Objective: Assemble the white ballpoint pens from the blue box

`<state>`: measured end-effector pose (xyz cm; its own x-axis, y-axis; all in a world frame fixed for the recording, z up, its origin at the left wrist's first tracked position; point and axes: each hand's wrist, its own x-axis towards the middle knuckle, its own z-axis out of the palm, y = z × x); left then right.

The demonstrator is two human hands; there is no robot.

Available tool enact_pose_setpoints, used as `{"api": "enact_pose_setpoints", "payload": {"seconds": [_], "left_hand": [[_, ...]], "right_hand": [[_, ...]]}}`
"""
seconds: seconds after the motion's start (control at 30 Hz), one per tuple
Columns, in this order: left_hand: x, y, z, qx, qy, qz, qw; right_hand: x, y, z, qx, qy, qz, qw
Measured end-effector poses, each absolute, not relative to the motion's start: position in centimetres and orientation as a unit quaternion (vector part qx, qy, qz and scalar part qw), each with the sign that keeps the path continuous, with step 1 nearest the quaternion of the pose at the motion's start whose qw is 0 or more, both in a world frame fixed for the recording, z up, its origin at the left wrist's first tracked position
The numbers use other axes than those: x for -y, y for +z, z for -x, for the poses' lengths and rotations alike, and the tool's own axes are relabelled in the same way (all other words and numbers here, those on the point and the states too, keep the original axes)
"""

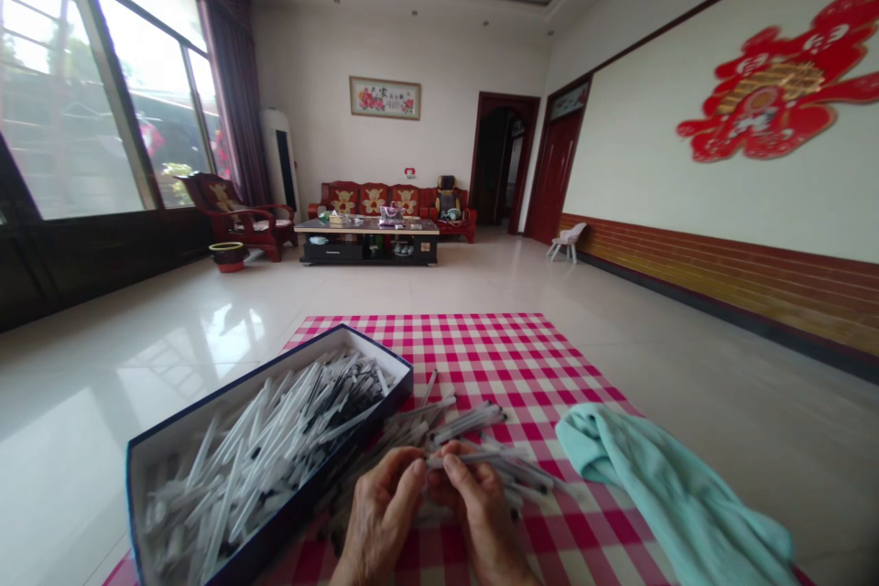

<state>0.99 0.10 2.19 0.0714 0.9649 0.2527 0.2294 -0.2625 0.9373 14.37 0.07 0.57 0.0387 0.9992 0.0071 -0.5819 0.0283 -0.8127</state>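
My left hand [385, 504] and my right hand [481, 508] meet low in the middle of the head view. Both are closed, thumbs against fingers, pinching one slim translucent pen [473, 458] that lies level across them. The fingers hide part of its left end. Just beyond and beneath my hands, loose pens [473, 418] with clear barrels and some dark ends lie in a pile on the pink-and-white checked cloth [494, 348]. On the left stands a long dark-blue box [336, 467] with a white inside, heaped with similar pens and tubes [275, 439].
A crumpled mint-green cloth [659, 476] lies to the right of my hands. Past the checked surface, a low table [371, 229], a red wooden sofa [350, 197] and an armchair [237, 211] stand across the tiled floor. A small pale chair [569, 241] is near the right wall.
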Motion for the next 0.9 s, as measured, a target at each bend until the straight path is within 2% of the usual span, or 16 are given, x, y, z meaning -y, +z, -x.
{"api": "enact_pose_setpoints", "payload": {"seconds": [0.13, 0.57, 0.8, 0.9], "left_hand": [[-0.3, 1.7, -1.0, -0.472, 0.484, -0.63, 0.382], [-0.6, 1.6, -0.7, -0.521, 0.483, -0.639, 0.294], [-0.7, 1.7, -0.5, -0.504, 0.471, -0.639, 0.341], [-0.8, 2.0, -0.2, -0.515, 0.473, -0.643, 0.312]], "right_hand": [[0.0, 0.3, -14.4, 0.331, 0.616, 0.325, 0.637], [-0.1, 0.5, -14.5, 0.305, 0.617, 0.329, 0.647], [-0.4, 0.5, -14.6, 0.239, 0.625, 0.294, 0.682], [-0.5, 0.3, -14.7, 0.243, 0.625, 0.296, 0.681]]}}
